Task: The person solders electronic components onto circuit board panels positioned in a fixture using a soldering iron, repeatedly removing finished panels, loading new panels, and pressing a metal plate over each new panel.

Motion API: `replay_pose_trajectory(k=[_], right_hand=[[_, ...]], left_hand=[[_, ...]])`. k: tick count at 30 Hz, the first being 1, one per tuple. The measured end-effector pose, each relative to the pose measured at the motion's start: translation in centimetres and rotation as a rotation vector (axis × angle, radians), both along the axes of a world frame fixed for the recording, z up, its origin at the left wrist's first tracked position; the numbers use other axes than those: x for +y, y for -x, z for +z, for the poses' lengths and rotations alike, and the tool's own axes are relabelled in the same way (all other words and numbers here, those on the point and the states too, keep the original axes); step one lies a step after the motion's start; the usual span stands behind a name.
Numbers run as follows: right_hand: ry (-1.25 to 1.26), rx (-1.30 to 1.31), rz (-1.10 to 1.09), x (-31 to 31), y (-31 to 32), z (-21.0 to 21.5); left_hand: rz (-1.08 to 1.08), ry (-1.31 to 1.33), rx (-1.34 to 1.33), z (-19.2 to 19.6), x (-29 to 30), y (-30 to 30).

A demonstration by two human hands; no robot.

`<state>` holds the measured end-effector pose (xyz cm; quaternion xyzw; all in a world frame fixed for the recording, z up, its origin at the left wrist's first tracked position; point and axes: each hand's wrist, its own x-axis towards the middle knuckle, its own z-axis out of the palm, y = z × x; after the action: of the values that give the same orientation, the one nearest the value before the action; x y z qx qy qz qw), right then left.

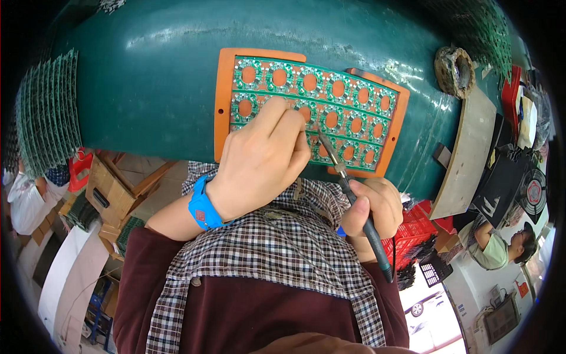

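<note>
An orange tray (224,94) lies on the dark green table (147,76) and holds a green panel of ring-shaped circuit boards (330,97). My left hand (262,159), with a blue wrist strap (203,206) on its wrist, rests on the panel's near left part, fingers curled and pressing down. My right hand (371,206) grips a dark-handled soldering iron (354,200). Its tip touches the panel's near edge right beside my left fingers.
Stacks of green circuit panels (47,112) stand at the table's left end and more (477,29) at the far right. A round solder-tip cleaner (454,71) sits right of the tray. Another person (501,242) sits at right. Cardboard boxes (112,189) and a red crate (413,230) are below.
</note>
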<state>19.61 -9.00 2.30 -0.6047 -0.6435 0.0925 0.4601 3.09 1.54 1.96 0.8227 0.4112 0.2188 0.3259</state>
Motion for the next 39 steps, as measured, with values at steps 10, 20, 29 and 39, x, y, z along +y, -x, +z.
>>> replay_pose_trajectory(k=[10,20,29,39], right_hand=[[0.041,0.025,0.051,-1.5,0.6,-0.4],[-0.005,-0.003,0.058,-1.9,1.5,-0.4],[0.034,-0.013,0.057,-1.8,1.9,-0.5],[0.023,0.017,-0.017,0.8,0.3,-0.6]], left_hand=[[-0.075,-0.108,0.04,-0.2,-1.2,0.4],[0.008,-0.001,-0.057,-0.4,-1.9,2.2],[-0.048,-0.039,-0.035,-0.4,-1.8,3.0],[0.034,-0.164,-0.084,-1.7,0.4,0.1]])
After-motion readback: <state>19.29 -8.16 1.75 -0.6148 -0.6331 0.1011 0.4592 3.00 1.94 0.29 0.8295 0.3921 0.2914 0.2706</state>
